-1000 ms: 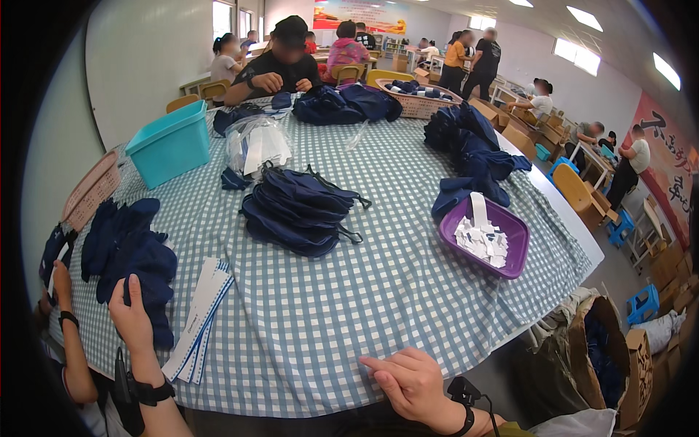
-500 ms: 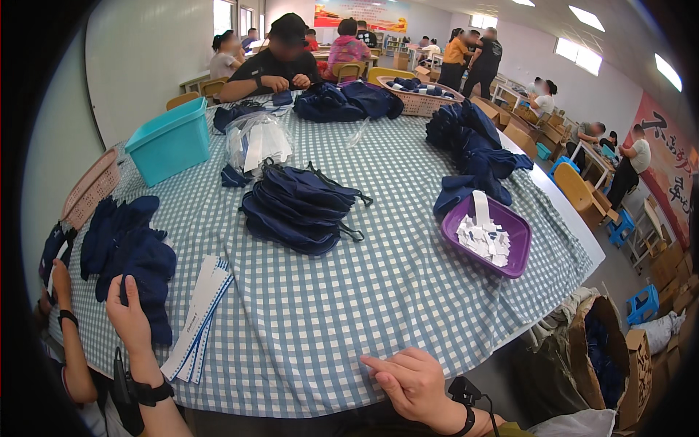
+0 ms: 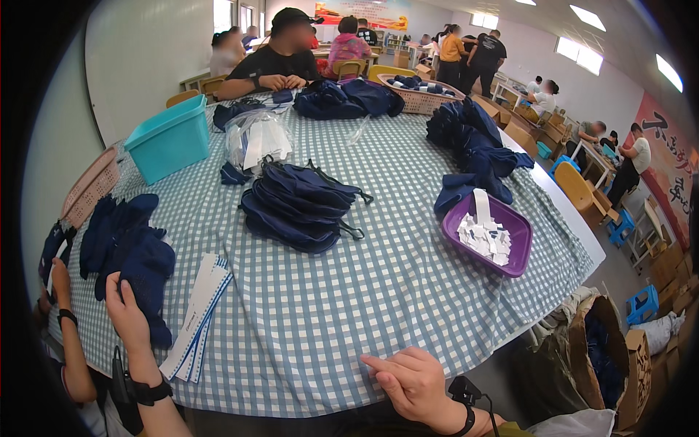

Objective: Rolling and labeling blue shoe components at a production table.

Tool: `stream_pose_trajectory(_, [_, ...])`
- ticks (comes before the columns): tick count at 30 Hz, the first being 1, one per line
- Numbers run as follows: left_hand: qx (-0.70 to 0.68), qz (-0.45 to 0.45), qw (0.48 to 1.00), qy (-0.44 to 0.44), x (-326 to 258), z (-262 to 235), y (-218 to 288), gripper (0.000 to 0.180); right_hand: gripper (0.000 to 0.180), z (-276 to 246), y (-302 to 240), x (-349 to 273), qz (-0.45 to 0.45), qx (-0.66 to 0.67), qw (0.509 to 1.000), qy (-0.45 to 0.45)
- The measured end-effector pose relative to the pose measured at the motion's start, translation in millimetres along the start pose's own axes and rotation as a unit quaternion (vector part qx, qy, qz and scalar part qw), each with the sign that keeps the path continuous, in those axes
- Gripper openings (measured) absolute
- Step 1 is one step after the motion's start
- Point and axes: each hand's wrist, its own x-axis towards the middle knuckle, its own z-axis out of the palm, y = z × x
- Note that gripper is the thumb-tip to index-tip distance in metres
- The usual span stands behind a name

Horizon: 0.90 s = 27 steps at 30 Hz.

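My left hand (image 3: pixel 129 317) is at a pile of navy knitted pieces (image 3: pixel 120 229) on the left of the table. Its thumb and fingers close on the edge of the nearest navy knitted piece (image 3: pixel 151 273). Fanned white card strips (image 3: pixel 195 320) with blue edges lie just right of that wrist. My right hand (image 3: pixel 411 379) rests at the near table edge, holding nothing; its index finger points left, the thumb is apart below it, and the other fingers are curled. In mid-table lies a stack of navy cloth bags (image 3: pixel 298 207) with dark cords.
Beyond lie a turquoise bin (image 3: pixel 171 142), a clear bag of white strips (image 3: pixel 258 142) and a pink basket (image 3: pixel 419 98). A purple tray (image 3: pixel 520 251) holds white paper pieces. At far left, a co-worker's hand (image 3: pixel 61 280) holds navy cloth. Another person (image 3: pixel 273 62) sits opposite.
The person opposite has raised and turned their head to the right. My left hand has shifted very slightly on the cloth; my right hand has stayed still.
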Motion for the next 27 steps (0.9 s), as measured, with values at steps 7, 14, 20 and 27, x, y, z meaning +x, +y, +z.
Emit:
stream_pose_trajectory(7, [-0.039, -0.017, 0.999, 0.013, 2.3, 3.2, -3.0, 0.026, 0.026, 1.0, -0.4, 0.4, -0.002, -0.005, 1.0, 0.002])
stream_pose_trajectory(14, [-0.077, -0.029, 0.997, -0.007, 2.4, 5.8, 0.6, 0.029, 0.026, -1.8, -0.5, 2.1, 0.001, -0.011, 1.0, -0.003])
stream_pose_trajectory(20, [-0.07, -0.027, 0.997, -0.011, 3.9, 5.6, -8.7, 0.028, 0.026, 1.7, 0.4, 2.6, 0.0, -0.016, 1.0, -0.007])
stream_pose_trajectory(27, [-0.095, -0.056, 0.992, -0.061, 4.4, 1.5, -0.6, 0.019, 0.025, -1.0, -2.4, 1.1, -0.002, -0.005, 1.0, -0.004])
